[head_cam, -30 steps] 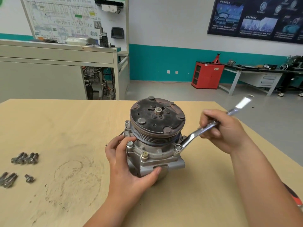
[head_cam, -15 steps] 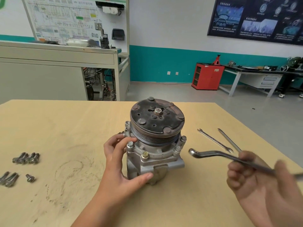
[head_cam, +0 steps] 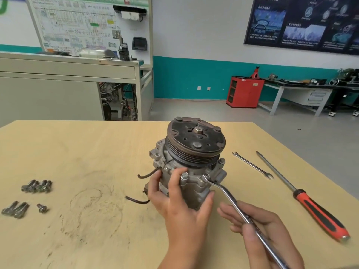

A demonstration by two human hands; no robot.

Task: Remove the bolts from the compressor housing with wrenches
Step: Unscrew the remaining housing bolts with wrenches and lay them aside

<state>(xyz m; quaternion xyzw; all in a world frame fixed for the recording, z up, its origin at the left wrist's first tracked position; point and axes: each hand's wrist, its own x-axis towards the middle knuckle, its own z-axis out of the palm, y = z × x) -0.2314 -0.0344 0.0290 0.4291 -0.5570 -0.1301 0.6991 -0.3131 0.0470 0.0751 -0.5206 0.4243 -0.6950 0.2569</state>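
The grey compressor housing (head_cam: 194, 181) with its dark pulley (head_cam: 196, 141) stands tilted on the wooden table (head_cam: 97, 152). My left hand (head_cam: 180, 202) grips the housing from the front, fingers and thumb wrapped round its body. A bolt (head_cam: 184, 176) sticks up just above my fingers, another bolt (head_cam: 221, 162) sits at the right flange. My right hand (head_cam: 260, 228) holds the shaft of an offset ring wrench (head_cam: 229, 199), whose ring end sits on a bolt head (head_cam: 206, 178) at the front flange.
Several removed bolts (head_cam: 37, 186) lie at the table's left, with more bolts (head_cam: 15, 209) and a single short one (head_cam: 41, 208) nearer me. A slim open-end wrench (head_cam: 252, 165) and a red-handled screwdriver (head_cam: 303, 197) lie to the right. Loose wires (head_cam: 147, 174) hang off the housing's left.
My left hand has turned and tilted the housing. My right hand brought the ring wrench from the free air at the right back onto a front bolt.
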